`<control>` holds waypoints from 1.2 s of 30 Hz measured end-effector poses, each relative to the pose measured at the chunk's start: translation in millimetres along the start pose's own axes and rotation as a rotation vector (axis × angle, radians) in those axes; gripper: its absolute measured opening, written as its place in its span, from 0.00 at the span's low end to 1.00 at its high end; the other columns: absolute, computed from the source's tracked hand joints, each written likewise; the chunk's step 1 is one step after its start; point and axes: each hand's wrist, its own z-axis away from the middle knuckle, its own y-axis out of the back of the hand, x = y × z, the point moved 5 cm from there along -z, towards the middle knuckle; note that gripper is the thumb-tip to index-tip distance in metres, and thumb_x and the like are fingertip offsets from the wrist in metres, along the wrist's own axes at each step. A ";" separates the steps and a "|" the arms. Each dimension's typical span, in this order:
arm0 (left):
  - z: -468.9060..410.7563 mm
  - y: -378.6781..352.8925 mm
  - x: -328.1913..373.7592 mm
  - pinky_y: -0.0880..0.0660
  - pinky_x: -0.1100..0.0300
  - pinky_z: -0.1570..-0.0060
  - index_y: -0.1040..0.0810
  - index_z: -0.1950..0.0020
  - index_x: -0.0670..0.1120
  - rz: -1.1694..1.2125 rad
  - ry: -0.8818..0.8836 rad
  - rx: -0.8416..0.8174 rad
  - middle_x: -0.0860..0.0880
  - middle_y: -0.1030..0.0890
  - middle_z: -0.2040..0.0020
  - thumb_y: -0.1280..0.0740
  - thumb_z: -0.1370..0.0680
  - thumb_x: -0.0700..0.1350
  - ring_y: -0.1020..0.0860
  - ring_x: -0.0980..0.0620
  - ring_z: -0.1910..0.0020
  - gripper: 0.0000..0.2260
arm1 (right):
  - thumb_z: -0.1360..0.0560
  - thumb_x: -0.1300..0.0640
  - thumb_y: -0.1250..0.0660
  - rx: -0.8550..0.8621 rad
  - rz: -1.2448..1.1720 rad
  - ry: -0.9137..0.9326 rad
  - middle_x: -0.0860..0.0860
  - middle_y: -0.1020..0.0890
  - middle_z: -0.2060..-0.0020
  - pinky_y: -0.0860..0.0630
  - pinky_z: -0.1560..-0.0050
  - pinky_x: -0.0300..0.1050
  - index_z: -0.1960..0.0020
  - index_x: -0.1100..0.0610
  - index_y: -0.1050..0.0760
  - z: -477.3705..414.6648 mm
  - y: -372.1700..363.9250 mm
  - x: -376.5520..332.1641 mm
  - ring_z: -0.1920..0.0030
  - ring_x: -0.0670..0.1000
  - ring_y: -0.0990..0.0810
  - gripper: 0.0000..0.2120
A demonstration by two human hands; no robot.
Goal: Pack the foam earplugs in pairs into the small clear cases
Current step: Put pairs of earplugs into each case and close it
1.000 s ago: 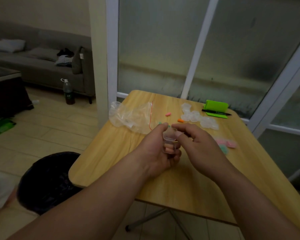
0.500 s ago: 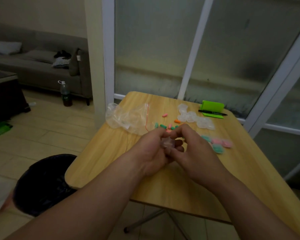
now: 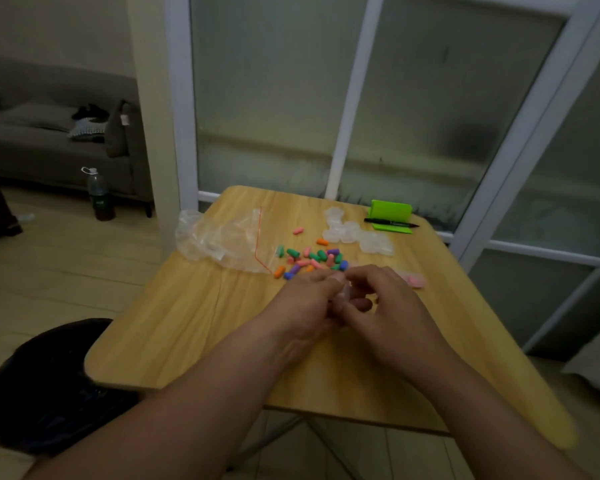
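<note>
Wooden table (image 3: 187,323) by glass doors (image 3: 274,98): left hand (image 3: 305,303) and right hand (image 3: 385,306) grip one clear case (image 3: 345,292).

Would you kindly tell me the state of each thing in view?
Small clear plastic case: held between both hands.
Left hand: grips it.
Right hand: pinches it.
Colourful foam earplugs: loose, unpacked heap.
Spare clear cases: clustered, apparently unfilled.
Crumpled clear plastic bag: lying slack.

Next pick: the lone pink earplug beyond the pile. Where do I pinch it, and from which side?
Pinch the lone pink earplug across its middle, coming straight down from above. It lies flat on the table, long axis roughly left-right, so fingers go on its near and far sides. Nothing touches it.
</note>
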 end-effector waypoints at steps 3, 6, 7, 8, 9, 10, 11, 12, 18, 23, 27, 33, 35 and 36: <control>-4.3 -15.3 -9.5 0.20 0.44 0.38 0.19 0.36 0.39 0.000 -0.008 0.003 0.38 0.15 0.40 0.39 0.14 0.40 0.15 0.41 0.41 0.12 | 0.21 0.45 0.29 0.080 0.103 -0.023 0.40 0.22 0.45 0.31 0.49 0.25 0.38 0.40 0.22 7.4 9.7 7.2 0.46 0.38 0.27 0.12; -10.0 -28.6 -17.1 0.22 0.42 0.35 0.19 0.36 0.39 -0.024 -0.038 -0.007 0.39 0.15 0.41 0.39 0.14 0.40 0.16 0.42 0.40 0.12 | 0.21 0.46 0.29 0.128 0.130 -0.052 0.38 0.22 0.47 0.25 0.49 0.35 0.36 0.42 0.22 15.7 17.1 11.6 0.47 0.40 0.25 0.15; -11.1 -34.7 -19.2 0.21 0.43 0.35 0.18 0.37 0.40 -0.040 -0.044 -0.016 0.40 0.14 0.42 0.39 0.14 0.41 0.15 0.43 0.41 0.12 | 0.21 0.46 0.29 0.145 0.127 -0.063 0.37 0.21 0.49 0.23 0.49 0.40 0.36 0.42 0.22 18.1 20.3 14.0 0.48 0.41 0.24 0.15; -12.2 -37.7 -20.0 0.21 0.44 0.35 0.17 0.38 0.41 -0.054 -0.051 -0.022 0.41 0.13 0.43 0.39 0.14 0.41 0.15 0.44 0.41 0.12 | 0.21 0.46 0.29 0.163 0.122 -0.068 0.36 0.21 0.50 0.22 0.50 0.42 0.36 0.42 0.22 18.8 22.2 14.8 0.49 0.41 0.24 0.14; -13.0 -43.7 -21.4 0.21 0.45 0.35 0.17 0.39 0.41 -0.056 -0.055 -0.034 0.42 0.13 0.44 0.39 0.14 0.42 0.15 0.44 0.41 0.12 | 0.21 0.46 0.29 0.177 0.116 -0.080 0.36 0.21 0.51 0.22 0.51 0.41 0.37 0.41 0.22 19.7 25.4 18.7 0.49 0.40 0.23 0.13; -14.6 -49.2 -22.4 0.22 0.43 0.34 0.17 0.40 0.42 -0.051 -0.054 -0.043 0.42 0.13 0.44 0.39 0.14 0.44 0.16 0.43 0.40 0.12 | 0.21 0.45 0.30 0.190 0.102 -0.095 0.35 0.21 0.51 0.23 0.52 0.39 0.37 0.41 0.22 19.8 29.5 23.0 0.48 0.39 0.23 0.13; -16.0 -53.7 -22.3 0.22 0.42 0.34 0.17 0.40 0.42 -0.044 -0.049 -0.048 0.43 0.13 0.44 0.38 0.14 0.46 0.16 0.43 0.40 0.12 | 0.21 0.44 0.30 0.206 0.087 -0.119 0.36 0.20 0.50 0.24 0.52 0.38 0.36 0.41 0.22 18.9 34.0 28.6 0.48 0.39 0.22 0.13; -17.5 -57.5 -21.7 0.22 0.41 0.34 0.18 0.40 0.43 -0.028 -0.040 -0.045 0.42 0.13 0.44 0.38 0.14 0.47 0.16 0.43 0.41 0.12 | 0.21 0.44 0.30 0.223 0.070 -0.155 0.37 0.19 0.48 0.25 0.52 0.37 0.35 0.43 0.23 17.7 39.3 36.9 0.47 0.39 0.22 0.14; -28.4 -46.1 -8.6 0.18 0.45 0.41 0.25 0.39 0.41 0.016 -0.072 0.124 0.36 0.17 0.41 0.38 0.14 0.43 0.14 0.43 0.47 0.07 | 0.22 0.45 0.28 0.236 0.068 -0.454 0.43 0.19 0.51 0.19 0.53 0.52 0.46 0.46 0.26 14.1 58.2 110.0 0.51 0.48 0.19 0.09; -34.5 -30.6 -1.1 0.16 0.50 0.49 0.24 0.38 0.39 0.001 -0.093 0.180 0.37 0.15 0.47 0.37 0.15 0.42 0.15 0.45 0.55 0.09 | 0.21 0.45 0.31 0.210 0.230 -0.481 0.43 0.19 0.58 0.18 0.56 0.52 0.49 0.44 0.26 9.4 51.8 122.7 0.58 0.47 0.20 0.06; -39.5 -20.8 4.4 0.16 0.50 0.51 0.24 0.38 0.39 0.017 -0.111 0.216 0.40 0.16 0.52 0.36 0.15 0.42 0.16 0.47 0.59 0.09 | 0.22 0.44 0.31 0.201 0.316 -0.439 0.42 0.20 0.59 0.21 0.60 0.49 0.50 0.43 0.27 3.7 45.3 118.9 0.59 0.48 0.22 0.06; -40.9 -7.5 13.1 0.16 0.55 0.56 0.24 0.37 0.37 -0.042 -0.157 0.234 0.37 0.16 0.50 0.35 0.17 0.36 0.16 0.48 0.60 0.10 | 0.22 0.41 0.30 0.199 0.311 -0.401 0.41 0.19 0.55 0.25 0.60 0.47 0.47 0.42 0.25 5.2 41.1 117.0 0.54 0.48 0.21 0.08; -41.8 -1.0 18.7 0.17 0.56 0.57 0.23 0.37 0.38 -0.052 -0.172 0.241 0.37 0.16 0.49 0.35 0.17 0.36 0.17 0.49 0.61 0.09 | 0.21 0.41 0.31 0.211 0.290 -0.404 0.42 0.20 0.51 0.23 0.57 0.48 0.43 0.44 0.24 5.3 41.7 115.8 0.52 0.47 0.21 0.11; -41.8 2.6 22.9 0.17 0.56 0.57 0.23 0.38 0.40 -0.052 -0.180 0.247 0.37 0.16 0.48 0.35 0.17 0.37 0.17 0.49 0.60 0.08 | 0.20 0.41 0.31 0.220 0.275 -0.408 0.43 0.20 0.50 0.22 0.56 0.48 0.40 0.45 0.24 5.1 42.6 114.7 0.51 0.47 0.21 0.12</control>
